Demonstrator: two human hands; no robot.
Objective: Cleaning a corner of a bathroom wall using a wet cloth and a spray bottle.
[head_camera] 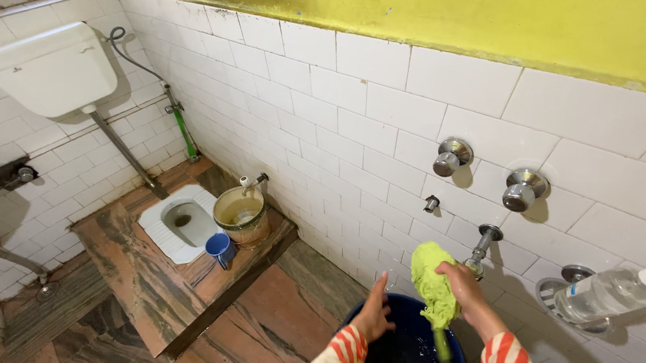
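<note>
So you had a green cloth (432, 285) in your right hand (461, 283), held up over the blue bucket (364, 322), just under the low tap (480, 250) on the white tile wall (325, 110).

Your right fingers were closed round the cloth's upper part. The top puffed up above your fist, and a long thin tail hung straight down from it into the bucket. The cloth lay on the left side of your fist, w/ your thumb side toward it.

It looked soft and floppy, no stiff bits at all. It seemed wet, so prob a bit heavy and drippy, maybe slippy too if there was soap. The best place to grab it was the thick bunched middle, not the thin tail, which could slide out. It wasn't a thing that could break, so a hard squeeze would've been fine.

Your left hand (373, 316) was open, fingers spread, holding nothing. It sat by the bucket's near rim, close to the cloth but not touching it. Can't tell if it touched the rim.
</note>
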